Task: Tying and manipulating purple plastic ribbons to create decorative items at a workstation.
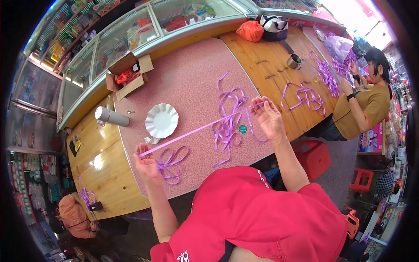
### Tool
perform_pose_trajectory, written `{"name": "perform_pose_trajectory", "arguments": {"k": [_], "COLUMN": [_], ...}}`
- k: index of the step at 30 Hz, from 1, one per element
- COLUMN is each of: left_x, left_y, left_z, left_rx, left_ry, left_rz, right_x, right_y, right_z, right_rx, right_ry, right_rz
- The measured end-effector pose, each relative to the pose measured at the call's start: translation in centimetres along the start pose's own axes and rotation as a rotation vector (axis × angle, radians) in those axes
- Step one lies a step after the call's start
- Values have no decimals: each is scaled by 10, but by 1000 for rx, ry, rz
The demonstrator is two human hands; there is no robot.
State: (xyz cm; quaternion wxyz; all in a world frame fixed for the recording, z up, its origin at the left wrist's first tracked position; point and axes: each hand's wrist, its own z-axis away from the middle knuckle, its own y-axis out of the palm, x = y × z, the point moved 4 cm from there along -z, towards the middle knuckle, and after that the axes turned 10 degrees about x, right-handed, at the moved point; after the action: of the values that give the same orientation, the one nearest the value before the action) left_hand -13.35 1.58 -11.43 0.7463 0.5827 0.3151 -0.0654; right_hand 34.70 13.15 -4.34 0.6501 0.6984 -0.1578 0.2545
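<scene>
Red cloth of the person's own shirt [262, 214] fills the near foreground. From there the left hand [146, 162] pinches one end of a thin, flat purple ribbon [196, 128] near the pink tabletop's [183, 78] front edge, beside a looped ribbon bow [171, 162]. Pulled taut, the ribbon runs lengthwise up and rightward over a tangle of loose ribbon [229, 122] to the right hand [267, 118], fingers closed on its far end.
</scene>
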Motion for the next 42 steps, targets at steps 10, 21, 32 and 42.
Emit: {"name": "perform_pose_trajectory", "arguments": {"k": [10,21,32,42], "left_x": [-36,-50,55,63], "left_y": [-58,-82,177,209], "left_z": [-7,-7,60,74], "left_rx": [-145,-92,416,792], "left_ry": [52,-10,-343,-236], "left_rz": [69,174,-935,-1341], "right_x": [16,13,-43,-69], "right_y": [-7,-19,115,180], "right_z": [-10,-13,12,21], "right_rx": [86,37,429,715], "right_ry": [-63,-43,393,296], "right_rz": [-159,-252,708,1000]}}
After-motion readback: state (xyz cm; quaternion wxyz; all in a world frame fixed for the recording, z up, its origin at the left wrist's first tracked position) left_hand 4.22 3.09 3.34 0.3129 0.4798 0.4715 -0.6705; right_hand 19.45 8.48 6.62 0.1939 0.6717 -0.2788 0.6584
